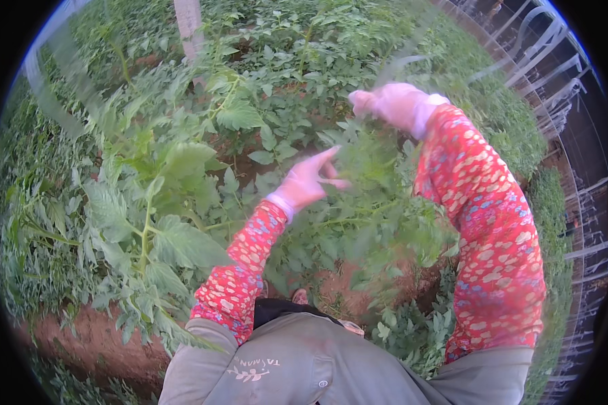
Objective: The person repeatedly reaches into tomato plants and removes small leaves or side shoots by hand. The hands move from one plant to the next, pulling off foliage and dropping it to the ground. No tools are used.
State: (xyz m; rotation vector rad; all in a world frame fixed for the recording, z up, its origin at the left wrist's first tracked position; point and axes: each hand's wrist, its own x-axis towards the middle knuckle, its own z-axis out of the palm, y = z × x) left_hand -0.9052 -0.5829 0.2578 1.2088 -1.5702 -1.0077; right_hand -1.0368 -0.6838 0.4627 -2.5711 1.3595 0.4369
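Note:
My left hand [309, 178], in a thin translucent glove, has its index finger stretched out and the other fingers apart. Nothing shows between them. Just beyond its fingertips is the blurred leafy top of a tomato plant [370, 157]. My right hand [395, 105], also gloved, is raised above and to the right of that top with its fingers bent together. A pale translucent strip [392, 68] runs upward from behind the right hand. Motion blur hides whether the fingers grip it. Patterned red sleeves cover both forearms.
Dense tomato plants surround me, with a tall leafy stem [146, 228] close on the left. A concrete post [188, 30] rises at the back. Translucent strips [542, 45] hang along the right edge. Bare soil [344, 286] shows near my feet.

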